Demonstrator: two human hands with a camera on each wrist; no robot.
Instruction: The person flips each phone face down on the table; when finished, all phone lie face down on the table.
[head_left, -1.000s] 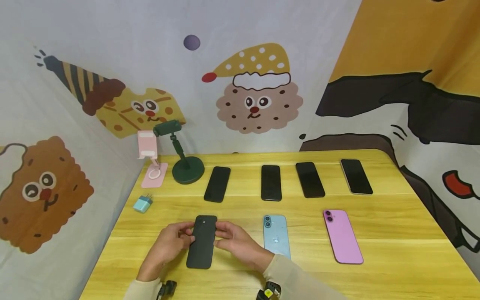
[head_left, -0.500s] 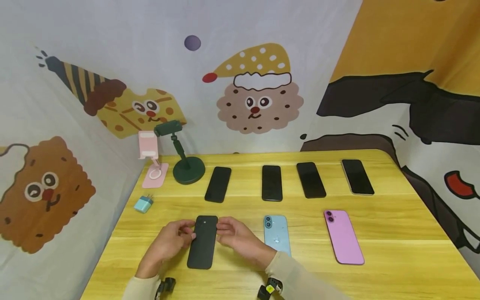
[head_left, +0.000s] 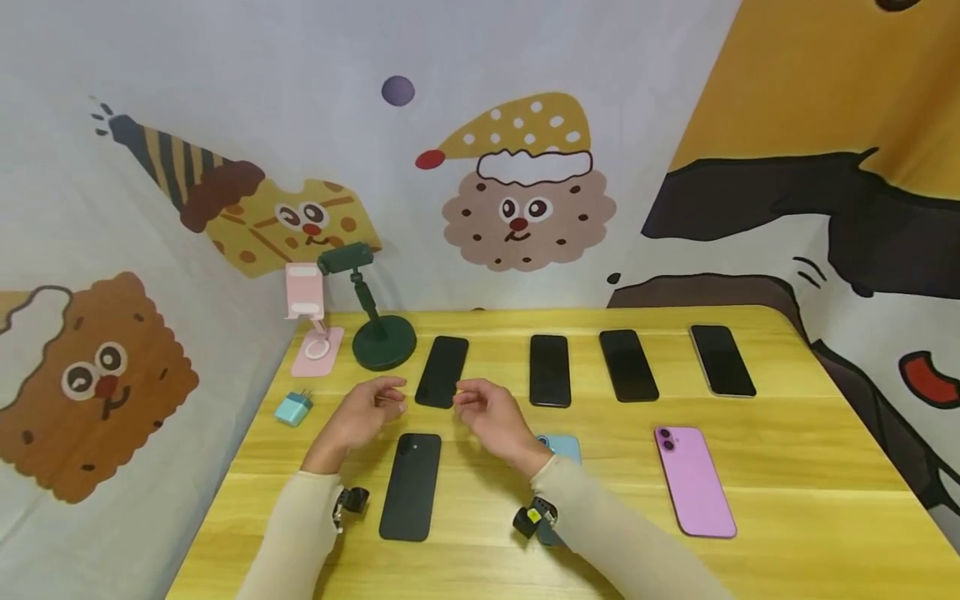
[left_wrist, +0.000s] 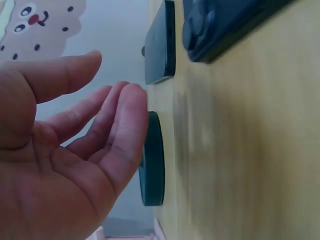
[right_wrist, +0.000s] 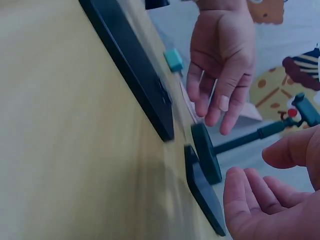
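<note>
A black phone (head_left: 442, 372) lies at the left end of the back row, dark glass up. My left hand (head_left: 365, 412) hovers just left of its near end, fingers loosely bent and holding nothing. At its lower right corner is my right hand (head_left: 495, 417); the right wrist view shows those fingers (right_wrist: 237, 192) apart from the thumb, with nothing between them. Nearer to me, a black phone (head_left: 410, 487) lies back up, untouched. My right forearm partly covers a light blue phone (head_left: 566, 447) beside it.
Several dark phones, such as one (head_left: 550, 371), fill the back row. A pink phone (head_left: 696, 483) lies at right. A dark green stand (head_left: 384, 342), a pink stand (head_left: 317, 354) and a light blue charger (head_left: 294, 408) occupy the left side. A printed cloth wall (head_left: 420, 208) borders the table.
Both hands have left the nearer black phone, which they touched at its sides. They have moved away from me toward the black phone at the left of the back row.
</note>
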